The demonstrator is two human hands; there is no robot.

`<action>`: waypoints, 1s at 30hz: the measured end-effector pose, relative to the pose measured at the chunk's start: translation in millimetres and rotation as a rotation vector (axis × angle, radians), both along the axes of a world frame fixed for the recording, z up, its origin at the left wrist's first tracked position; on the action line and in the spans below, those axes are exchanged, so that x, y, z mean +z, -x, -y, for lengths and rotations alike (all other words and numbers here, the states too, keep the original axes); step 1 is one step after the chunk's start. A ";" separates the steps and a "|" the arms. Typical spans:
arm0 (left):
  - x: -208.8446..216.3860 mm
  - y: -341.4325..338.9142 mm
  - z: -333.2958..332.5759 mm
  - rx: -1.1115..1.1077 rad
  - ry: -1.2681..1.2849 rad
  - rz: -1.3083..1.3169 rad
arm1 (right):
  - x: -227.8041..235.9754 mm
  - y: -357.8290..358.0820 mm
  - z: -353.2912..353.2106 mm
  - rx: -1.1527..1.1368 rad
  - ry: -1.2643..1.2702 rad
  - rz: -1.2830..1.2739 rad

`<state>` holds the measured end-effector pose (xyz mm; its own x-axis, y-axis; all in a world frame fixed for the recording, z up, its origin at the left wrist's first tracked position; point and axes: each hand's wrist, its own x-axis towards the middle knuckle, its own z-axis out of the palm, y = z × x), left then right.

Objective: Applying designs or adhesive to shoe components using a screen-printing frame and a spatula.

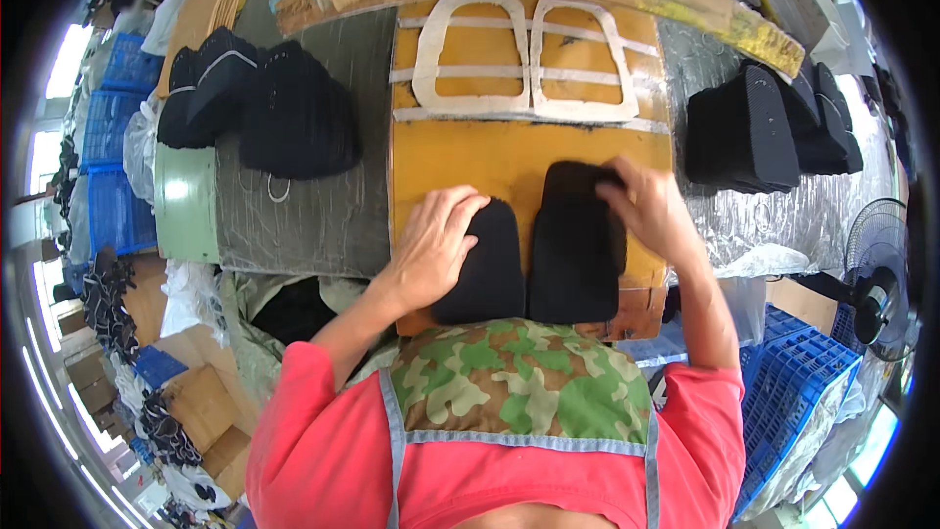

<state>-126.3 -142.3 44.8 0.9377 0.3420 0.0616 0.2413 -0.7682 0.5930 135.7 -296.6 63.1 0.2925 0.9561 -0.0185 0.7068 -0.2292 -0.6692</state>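
1. Near the close end of the yellow board, the left black piece and the right black piece lie side by side, lower ends close against the camouflage apron.
2. The left hand lies over the left black piece's upper left side, fingers together and bent; whether it grips, I cannot tell.
3. The right hand has thumb and fingertips near each other at the right black piece's upper right corner; blur hides whether they pinch it.
4. A sideways tug there could skew that piece; the apron, leaning in, could nudge either one.
5. No brand, label or writing is legible on the pieces, board or white frames.
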 end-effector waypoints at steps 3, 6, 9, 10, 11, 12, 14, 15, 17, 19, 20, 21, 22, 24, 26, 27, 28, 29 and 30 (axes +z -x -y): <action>-3.9 -1.0 5.8 -0.014 -0.010 0.030 | -22.2 -60.1 -46.8 -0.116 -0.133 0.157; -0.9 -1.8 10.3 -0.007 -0.019 0.036 | -53.9 -110.7 -99.9 -0.188 -0.229 0.287; -3.0 2.8 14.2 0.019 -0.167 0.104 | -58.2 -102.7 -129.6 -0.228 -0.328 0.427; -2.7 1.1 16.9 0.025 -0.196 0.118 | -56.5 -102.5 -129.1 -0.285 -0.273 0.489; -6.1 1.7 18.2 0.009 -0.196 0.151 | -82.2 -115.1 -131.1 -0.260 -0.352 0.526; -11.1 6.7 17.3 0.017 -0.199 0.168 | -85.2 -106.2 -134.6 -0.185 -0.350 0.538; -15.6 11.1 13.1 -0.008 -0.164 0.144 | -86.9 -92.9 -131.0 -0.067 -0.310 0.492; -14.4 12.1 13.5 -0.038 -0.121 0.118 | -84.2 -89.8 -132.1 -0.065 -0.308 0.488; -13.2 6.5 9.3 -0.036 -0.107 0.145 | -80.1 -83.7 -133.0 -0.070 -0.318 0.489; -6.8 -2.0 3.2 -0.047 -0.040 0.187 | -80.2 -81.6 -135.7 -0.111 -0.296 0.487; -5.2 -4.5 0.0 -0.051 -0.038 0.183 | -79.7 -81.4 -137.3 -0.148 -0.278 0.486; -3.5 -5.3 -4.4 -0.017 0.064 0.206 | -77.9 -81.2 -140.0 -0.151 -0.303 0.477; -1.1 -5.3 -8.4 0.020 0.165 0.229 | -76.5 -79.2 -140.1 -0.155 -0.304 0.470; 8.7 -5.4 -13.9 0.021 0.236 0.241 | -74.8 -79.3 -139.1 -0.194 -0.198 0.478; 21.0 -7.9 -17.0 0.097 0.260 0.345 | -86.9 -84.4 -135.2 -0.187 -0.198 0.477; 24.8 -5.0 -19.3 0.128 0.266 0.353 | -88.5 -80.6 -133.2 -0.192 -0.235 0.528; 27.3 -0.4 -20.9 0.183 0.298 0.335 | -89.7 -78.0 -131.7 -0.198 -0.272 0.579; 25.6 2.7 -26.6 0.216 0.320 0.376 | -90.6 -77.3 -131.7 -0.201 -0.232 0.588; 24.0 4.7 -30.9 0.249 0.347 0.416 | -89.0 -75.8 -132.4 -0.202 -0.231 0.585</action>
